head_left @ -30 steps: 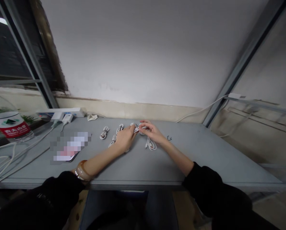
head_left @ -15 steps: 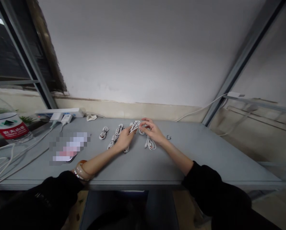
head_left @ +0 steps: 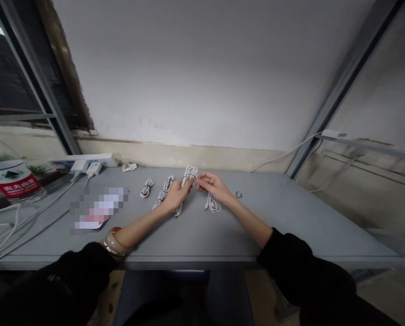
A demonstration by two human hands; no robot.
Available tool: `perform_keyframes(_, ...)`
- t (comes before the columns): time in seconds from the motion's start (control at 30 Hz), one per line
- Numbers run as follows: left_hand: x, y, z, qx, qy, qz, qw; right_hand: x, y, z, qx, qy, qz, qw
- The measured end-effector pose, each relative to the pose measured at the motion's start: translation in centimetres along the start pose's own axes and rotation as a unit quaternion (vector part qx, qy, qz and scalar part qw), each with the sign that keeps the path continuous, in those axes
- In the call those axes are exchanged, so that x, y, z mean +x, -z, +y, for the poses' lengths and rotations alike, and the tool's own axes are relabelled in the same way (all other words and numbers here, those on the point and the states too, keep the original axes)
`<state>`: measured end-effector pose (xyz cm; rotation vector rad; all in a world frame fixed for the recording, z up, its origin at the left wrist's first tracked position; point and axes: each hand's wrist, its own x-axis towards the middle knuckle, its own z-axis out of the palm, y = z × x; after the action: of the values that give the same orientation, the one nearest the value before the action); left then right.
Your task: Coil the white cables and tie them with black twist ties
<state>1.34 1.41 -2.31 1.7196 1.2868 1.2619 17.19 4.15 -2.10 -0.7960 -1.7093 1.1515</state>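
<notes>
My left hand [head_left: 178,194] and my right hand [head_left: 214,185] meet over the middle of a grey table [head_left: 291,217]. Their fingertips pinch a bundled white cable [head_left: 189,174], whose loops stand up behind the fingers and trail down past my left palm. A thin dark strand shows at the pinch, too small to identify. Nearest my right hand lies a coiled white cable [head_left: 213,204]. Left of my left hand are several more white coils, including one [head_left: 147,188] and another [head_left: 168,183].
A small dark wire hook [head_left: 238,194] lies right of the coils. At left are a pixelated phone [head_left: 97,208], a power strip [head_left: 83,160] with plugged-in chargers, and a large water bottle [head_left: 10,176]. White cables run off both sides. A wall stands behind the table.
The white cable now stands taller and more stretched between my hands. My right hand has moved lower and closer to my left, its fingers less raised.
</notes>
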Motion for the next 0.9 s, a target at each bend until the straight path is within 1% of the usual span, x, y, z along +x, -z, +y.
perform_keyframes(0.1, -0.1, 0.0, 0.1, -0.032, 0.011, -0.005, 0.999, 0.2, 0.2, 0.3, 0.001, -0.001, 0.029, 1.0)
perform_keyframes(0.2, -0.2, 0.0, 0.6, -0.064, 0.017, -0.006, 0.998, 0.2, 0.1, 0.5, -0.021, 0.011, 0.033, 0.999)
perform_keyframes(0.33, -0.4, 0.0, 0.9, -0.076, -0.002, -0.017, 0.997, -0.2, -0.5, 0.3, -0.087, 0.045, 0.036, 0.995)
perform_keyframes(0.43, -0.3, 0.1, 0.7, -0.084, -0.013, -0.024, 0.996, -0.4, -0.7, 0.2, -0.144, 0.06, 0.044, 0.987)
perform_keyframes(0.53, -0.2, 0.3, 0.3, -0.089, -0.024, -0.034, 0.995, -0.4, -0.6, 0.4, -0.134, 0.071, 0.039, 0.988)
perform_keyframes(0.63, -0.1, 0.8, 0.0, -0.094, -0.027, -0.063, 0.993, -0.4, -0.5, 0.6, -0.077, 0.076, 0.022, 0.994)
perform_keyframes(0.7, 0.1, 1.0, -0.2, -0.094, -0.025, -0.076, 0.992, -0.5, -0.5, 0.6, -0.058, 0.077, -0.002, 0.995)
perform_keyframes(0.8, 0.5, 1.3, -0.8, -0.11, -0.026, -0.096, 0.989, -0.7, -0.6, 0.3, -0.07, 0.085, -0.042, 0.993)
perform_keyframes(0.9, 1.1, 1.3, -1.5, -0.146, -0.005, -0.121, 0.982, -0.8, -0.7, 0.0, -0.084, 0.088, -0.055, 0.991)
